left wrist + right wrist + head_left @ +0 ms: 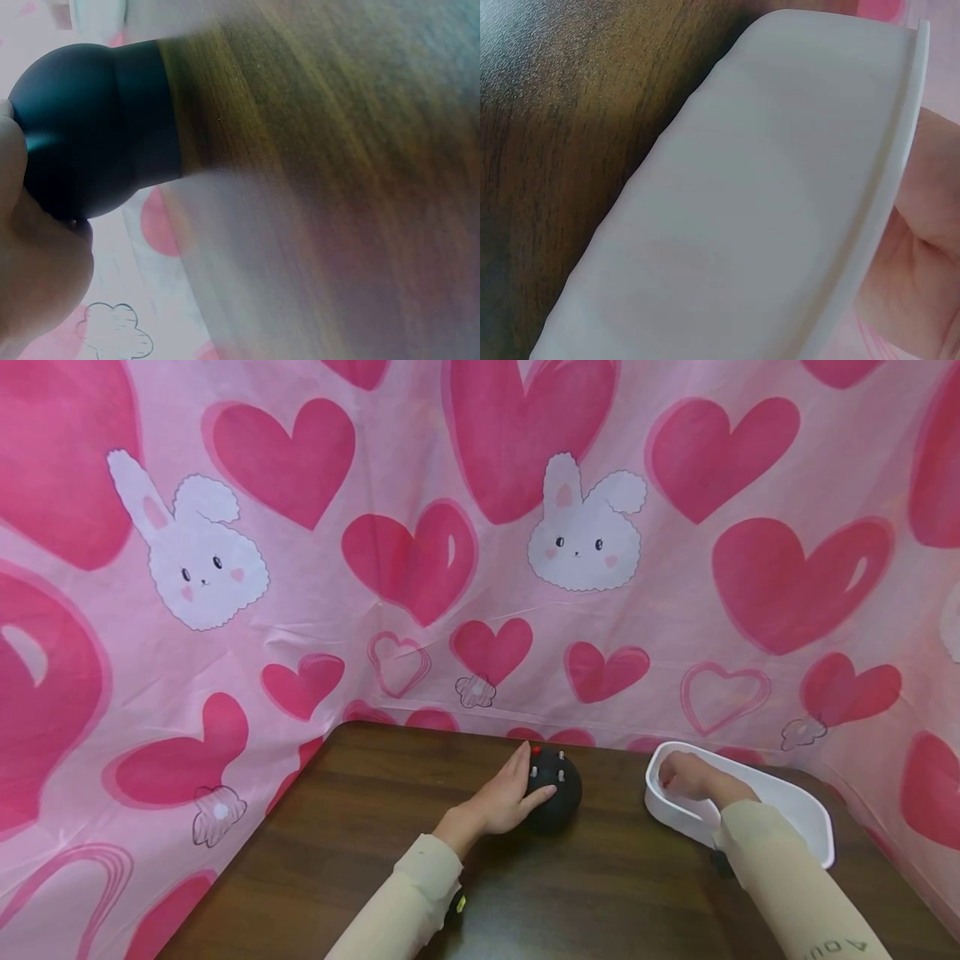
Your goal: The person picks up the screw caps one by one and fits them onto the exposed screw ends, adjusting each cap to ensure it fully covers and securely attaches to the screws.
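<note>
Left grip (501,799) curled round black ball (557,812) | right grip (693,777) inside tray (670,814): can't tell | pegs (561,776): head view only

Pink cloth (405,452) walls, back + both sides, w/ dk pink hearts (798,589), white bunny faces (585,564), sm. outlined flowers (220,811); brown wood-look tbl. (360,810) below, lt. glare (506,52) on it.

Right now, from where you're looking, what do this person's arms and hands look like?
The left hand and right hand wear no gloves. The left sleeve and right sleeve are long and pale cream; the right one bears dark lettering, partly cut off. A small dark object with a yellow mark shows by the left cuff; I can't tell what it is.
</note>
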Available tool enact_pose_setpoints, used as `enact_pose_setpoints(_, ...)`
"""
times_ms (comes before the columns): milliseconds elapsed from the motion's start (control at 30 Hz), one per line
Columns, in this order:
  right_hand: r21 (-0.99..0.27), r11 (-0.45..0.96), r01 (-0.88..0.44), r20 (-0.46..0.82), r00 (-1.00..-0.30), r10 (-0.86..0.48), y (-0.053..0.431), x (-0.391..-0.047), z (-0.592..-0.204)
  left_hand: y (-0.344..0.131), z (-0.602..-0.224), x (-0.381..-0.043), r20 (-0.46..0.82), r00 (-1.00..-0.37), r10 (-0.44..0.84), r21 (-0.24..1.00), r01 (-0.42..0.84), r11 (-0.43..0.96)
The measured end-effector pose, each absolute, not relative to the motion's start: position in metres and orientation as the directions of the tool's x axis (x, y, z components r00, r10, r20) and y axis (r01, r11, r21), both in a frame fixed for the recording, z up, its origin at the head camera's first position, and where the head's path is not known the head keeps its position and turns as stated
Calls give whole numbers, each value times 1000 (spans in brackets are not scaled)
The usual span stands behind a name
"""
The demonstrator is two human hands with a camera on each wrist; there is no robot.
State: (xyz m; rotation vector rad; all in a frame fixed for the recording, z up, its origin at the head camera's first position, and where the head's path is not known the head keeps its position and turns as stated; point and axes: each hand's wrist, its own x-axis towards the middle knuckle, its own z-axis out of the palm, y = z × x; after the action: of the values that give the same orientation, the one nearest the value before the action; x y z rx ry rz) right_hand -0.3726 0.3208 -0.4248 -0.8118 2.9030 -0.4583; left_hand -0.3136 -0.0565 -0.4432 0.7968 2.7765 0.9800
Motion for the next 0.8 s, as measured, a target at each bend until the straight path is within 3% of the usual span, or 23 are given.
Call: enact_pose_setpoints(800,-291,846,-448,14,-886,-464,319,-371,-437,-55,-449,-316,80,-863,498,613,437,658)
